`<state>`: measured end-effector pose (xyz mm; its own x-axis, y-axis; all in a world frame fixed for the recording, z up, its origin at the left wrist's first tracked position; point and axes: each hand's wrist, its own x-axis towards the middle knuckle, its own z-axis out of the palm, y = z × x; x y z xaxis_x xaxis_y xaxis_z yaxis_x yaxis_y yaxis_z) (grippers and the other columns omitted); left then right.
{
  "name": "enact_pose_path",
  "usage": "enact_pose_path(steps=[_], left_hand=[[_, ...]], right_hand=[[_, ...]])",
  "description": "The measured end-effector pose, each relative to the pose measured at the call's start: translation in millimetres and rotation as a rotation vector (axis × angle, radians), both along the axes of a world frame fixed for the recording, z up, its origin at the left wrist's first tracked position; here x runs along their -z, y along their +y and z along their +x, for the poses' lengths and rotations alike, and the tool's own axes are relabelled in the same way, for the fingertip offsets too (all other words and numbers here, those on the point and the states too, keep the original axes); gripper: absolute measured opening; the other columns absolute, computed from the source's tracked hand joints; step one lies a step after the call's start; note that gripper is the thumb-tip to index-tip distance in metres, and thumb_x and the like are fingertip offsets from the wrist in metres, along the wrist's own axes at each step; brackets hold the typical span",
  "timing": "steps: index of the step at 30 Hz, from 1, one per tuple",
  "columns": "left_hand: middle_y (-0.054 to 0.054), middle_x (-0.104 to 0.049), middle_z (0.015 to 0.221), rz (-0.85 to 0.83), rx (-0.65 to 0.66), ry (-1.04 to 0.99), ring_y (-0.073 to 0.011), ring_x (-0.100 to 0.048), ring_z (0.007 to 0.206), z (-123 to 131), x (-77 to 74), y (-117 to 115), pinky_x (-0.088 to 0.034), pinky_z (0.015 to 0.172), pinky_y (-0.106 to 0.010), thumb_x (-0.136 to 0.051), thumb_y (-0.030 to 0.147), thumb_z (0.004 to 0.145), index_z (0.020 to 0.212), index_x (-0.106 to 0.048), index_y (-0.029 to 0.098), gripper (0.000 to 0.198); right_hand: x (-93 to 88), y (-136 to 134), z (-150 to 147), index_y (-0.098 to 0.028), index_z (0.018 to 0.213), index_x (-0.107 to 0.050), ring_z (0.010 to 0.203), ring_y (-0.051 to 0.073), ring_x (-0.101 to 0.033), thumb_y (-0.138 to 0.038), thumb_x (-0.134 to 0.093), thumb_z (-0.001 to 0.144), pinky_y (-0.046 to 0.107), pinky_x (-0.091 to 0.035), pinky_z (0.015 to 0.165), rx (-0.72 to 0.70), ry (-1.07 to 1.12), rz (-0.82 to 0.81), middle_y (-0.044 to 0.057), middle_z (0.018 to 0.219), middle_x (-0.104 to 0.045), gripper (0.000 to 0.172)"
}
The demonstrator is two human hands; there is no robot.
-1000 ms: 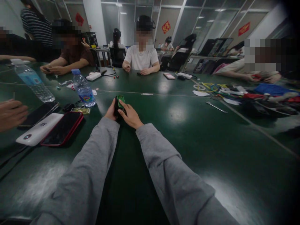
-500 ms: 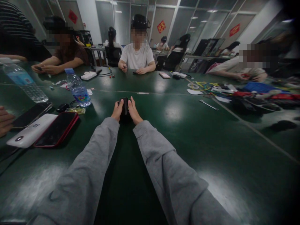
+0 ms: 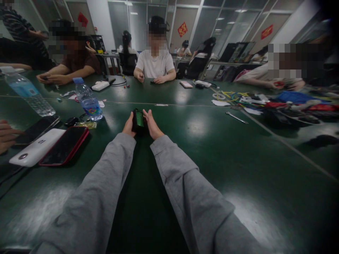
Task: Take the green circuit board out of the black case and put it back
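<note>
Head view: left hand (image 3: pixel 129 126) and right hand (image 3: pixel 152 124) clasp black casing (image 3: pixel 138 120).

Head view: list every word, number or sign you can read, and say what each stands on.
"10": small dark mark on the white power bank; the reading is uncertain.
Nearer water bottle: coloured label, too blurred to read.
Farther water bottle: label too blurred to read.
Red wall signs: yellow characters, too small and blurred to read.
Black device, held between the left hand and right hand: no legible text.
</note>
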<state>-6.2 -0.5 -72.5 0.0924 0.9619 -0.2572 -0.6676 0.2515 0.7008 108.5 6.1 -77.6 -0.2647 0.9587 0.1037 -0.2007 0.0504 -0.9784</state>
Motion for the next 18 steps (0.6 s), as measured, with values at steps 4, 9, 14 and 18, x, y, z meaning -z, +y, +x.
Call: enact_pose_path(steps=[4, 9, 14, 18], left_hand=[[-0.009, -0.071, 0.084, 0.002, -0.042, -0.106, -0.0202, -0.069, 0.08, -8, -6.6, -6, -0.056, 0.077, -0.032, -0.049, 0.052, 0.092, 0.113, -0.064, 0.014, 0.046], [-0.008, -0.071, 0.083, -0.011, -0.061, -0.169, -0.0177, -0.069, 0.078, -10, -9.7, -8, -0.056, 0.077, -0.029, -0.049, 0.047, 0.093, 0.114, -0.063, 0.013, 0.042], [-0.011, -0.072, 0.087, -0.019, -0.041, -0.138, -0.022, -0.07, 0.083, -7, -11.5, -8, -0.056, 0.08, -0.034, -0.046, 0.049, 0.093, 0.117, -0.063, 0.012, 0.047], [-0.013, -0.072, 0.088, 0.0, -0.015, -0.082, -0.0246, -0.07, 0.086, -6, -10.4, -8, -0.055, 0.082, -0.038, -0.043, 0.055, 0.092, 0.117, -0.063, 0.012, 0.053]], right_hand=[[-3.8, -2, 15, -0.017, 0.149, -0.031, 0.126, 0.024, -0.058, -0.067, -0.009, 0.094, 0.05, -0.039, 0.112, 0.003, 0.241, -0.202, 0.013, 0.135, -0.061, 0.077], [-2.5, -2, 26, -0.021, 0.135, -0.041, 0.111, 0.019, -0.067, -0.056, -0.019, 0.099, 0.042, -0.052, 0.097, 0.051, 0.544, -0.373, 0.011, 0.121, -0.069, 0.055], [-0.9, 0, 22, -0.022, 0.118, -0.054, 0.089, 0.016, -0.07, -0.046, -0.036, 0.099, 0.033, -0.057, 0.085, 0.015, 0.6, -0.405, 0.005, 0.1, -0.073, 0.035], [-0.5, 1, 21, -0.021, 0.108, -0.059, 0.085, 0.014, -0.068, -0.04, -0.042, 0.099, 0.029, -0.055, 0.086, 0.008, 0.586, -0.393, 0.003, 0.094, -0.072, 0.027]])
